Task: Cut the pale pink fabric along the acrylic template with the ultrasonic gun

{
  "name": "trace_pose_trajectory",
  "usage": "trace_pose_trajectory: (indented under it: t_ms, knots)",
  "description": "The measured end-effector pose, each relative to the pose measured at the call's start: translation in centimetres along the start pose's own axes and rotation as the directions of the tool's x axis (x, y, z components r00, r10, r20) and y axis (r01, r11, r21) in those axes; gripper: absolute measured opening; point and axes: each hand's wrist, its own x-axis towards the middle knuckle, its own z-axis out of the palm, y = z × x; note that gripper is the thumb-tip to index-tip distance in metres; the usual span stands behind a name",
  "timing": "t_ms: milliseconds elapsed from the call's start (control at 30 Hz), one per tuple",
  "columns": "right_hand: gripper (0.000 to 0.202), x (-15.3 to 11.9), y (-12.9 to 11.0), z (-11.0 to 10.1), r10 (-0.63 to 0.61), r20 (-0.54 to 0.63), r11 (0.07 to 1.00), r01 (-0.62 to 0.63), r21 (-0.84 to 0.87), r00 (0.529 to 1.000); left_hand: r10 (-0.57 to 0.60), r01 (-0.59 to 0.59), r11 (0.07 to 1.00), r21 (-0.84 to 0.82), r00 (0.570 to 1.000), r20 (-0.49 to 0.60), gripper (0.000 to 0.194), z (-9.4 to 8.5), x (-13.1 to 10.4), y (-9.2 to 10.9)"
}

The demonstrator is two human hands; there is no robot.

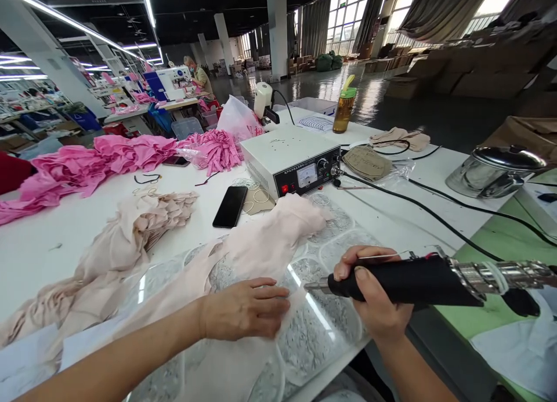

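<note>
My left hand (246,309) lies palm down on pale pink fabric (278,234), its fingers spread a little and pointing right. Wrapped in my right hand (376,294) is a black handheld tool (418,280), whose metal tip points left and meets the fabric's edge just right of my left fingers. Beneath the fabric lies a clear, glossy template sheet (322,338) with curved outlines. A cable runs near the tool toward a white control box (278,152) with a lit red switch and a dial.
A black phone (230,206) lies left of the box. Bunched beige fabric (126,239) and bright pink fabric (100,164) cover the left side. A bottle (344,109) and a metal pot (491,173) stand behind. A person (200,80) sits at a distant sewing machine.
</note>
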Motion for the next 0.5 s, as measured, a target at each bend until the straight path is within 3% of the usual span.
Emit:
trace_pose_trajectory:
  t_ms: [500]
  knots:
    - [0.005, -0.19, 0.02, -0.2, 0.018, -0.013, 0.999, -0.018, -0.028, 1.0, 0.083, -0.084, 0.996, -0.031, 0.996, -0.032, 0.027, 0.33, 0.25, -0.87]
